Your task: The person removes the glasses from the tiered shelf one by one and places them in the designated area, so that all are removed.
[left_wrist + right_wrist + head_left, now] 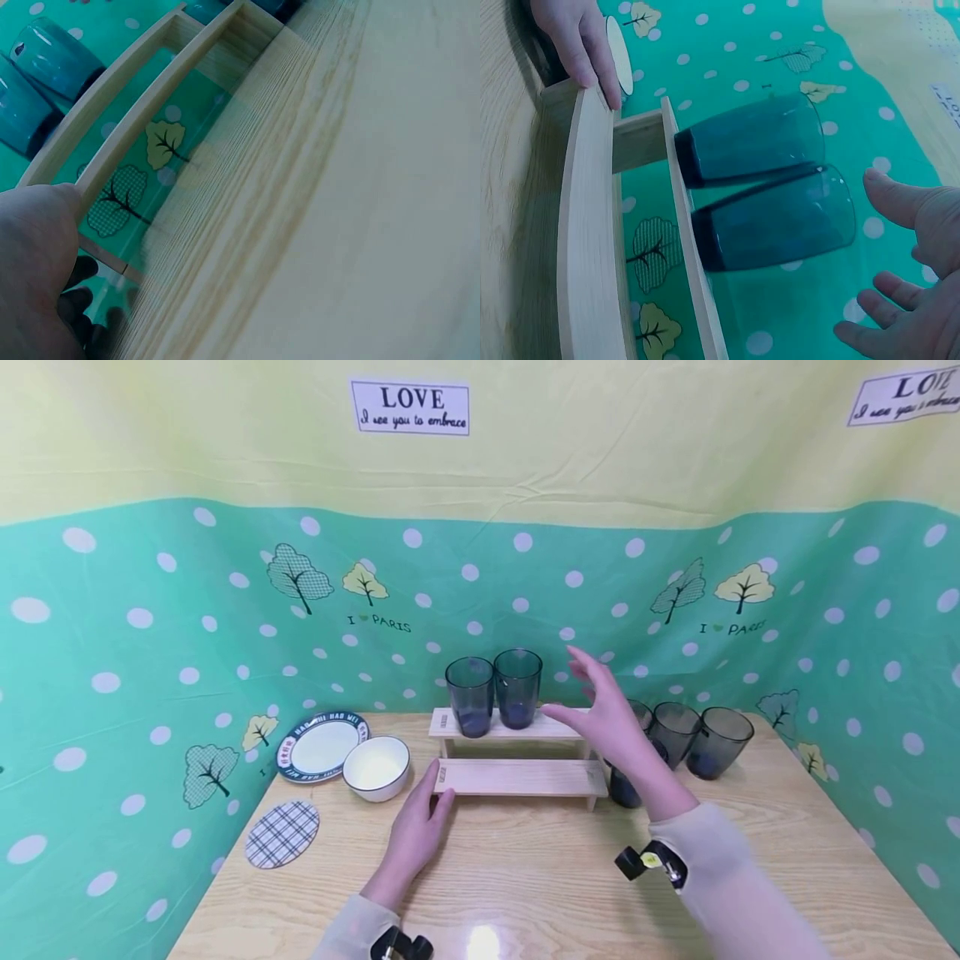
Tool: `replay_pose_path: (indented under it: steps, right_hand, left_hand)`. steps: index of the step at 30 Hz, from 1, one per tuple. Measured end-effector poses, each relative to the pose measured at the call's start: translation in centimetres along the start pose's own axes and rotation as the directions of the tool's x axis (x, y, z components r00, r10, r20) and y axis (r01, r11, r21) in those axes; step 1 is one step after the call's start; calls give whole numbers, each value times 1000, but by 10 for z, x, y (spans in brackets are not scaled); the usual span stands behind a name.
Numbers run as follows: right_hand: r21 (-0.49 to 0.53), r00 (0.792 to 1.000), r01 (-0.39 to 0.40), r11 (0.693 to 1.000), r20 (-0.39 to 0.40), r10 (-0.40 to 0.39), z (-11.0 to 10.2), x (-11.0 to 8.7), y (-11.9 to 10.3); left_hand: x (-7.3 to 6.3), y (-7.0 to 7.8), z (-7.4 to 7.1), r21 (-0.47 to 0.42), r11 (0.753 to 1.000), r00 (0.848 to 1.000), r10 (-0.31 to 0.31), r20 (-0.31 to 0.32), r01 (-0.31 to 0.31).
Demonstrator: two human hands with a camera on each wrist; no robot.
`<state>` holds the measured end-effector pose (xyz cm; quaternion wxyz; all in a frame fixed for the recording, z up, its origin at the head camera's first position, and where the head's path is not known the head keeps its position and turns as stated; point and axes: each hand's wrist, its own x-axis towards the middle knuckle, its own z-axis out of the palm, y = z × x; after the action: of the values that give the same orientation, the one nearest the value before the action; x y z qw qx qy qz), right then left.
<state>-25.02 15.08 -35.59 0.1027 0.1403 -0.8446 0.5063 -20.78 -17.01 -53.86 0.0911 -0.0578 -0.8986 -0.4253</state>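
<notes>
A two-tier wooden rack (517, 778) stands on the table. My left hand (415, 829) holds the left end of its lower tier, the thumb (56, 196) at the front edge. On the upper tier two dark tinted glasses stand upright side by side: a left glass (470, 697) and a right glass (517, 689). To the right of them, my right hand (611, 714) is raised with thumb and fingers spread, holding nothing. In the right wrist view this hand (915, 277) is apart from the nearer glass (780, 221).
Several more tinted glasses (718, 743) stand right of the rack, partly hidden by my right forearm. At left are a blue-rimmed plate (288, 768), a white bowl (377, 768) and a checked round mat (282, 834). A patterned cloth (480, 568) hangs behind the table.
</notes>
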Motion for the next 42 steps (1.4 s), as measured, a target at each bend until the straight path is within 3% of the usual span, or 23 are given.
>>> replay_pose_path:
  steps: [22, 42]
  right_hand:
    - [-51, 997, -51, 997, 52, 53, 38, 40, -2]
    - [-33, 995, -73, 997, 61, 75, 52, 49, 4]
  left_hand:
    - [0, 1, 1, 4, 1000, 1000, -14, 0, 14]
    - [0, 0, 1, 14, 1000, 1000, -18, -1, 18]
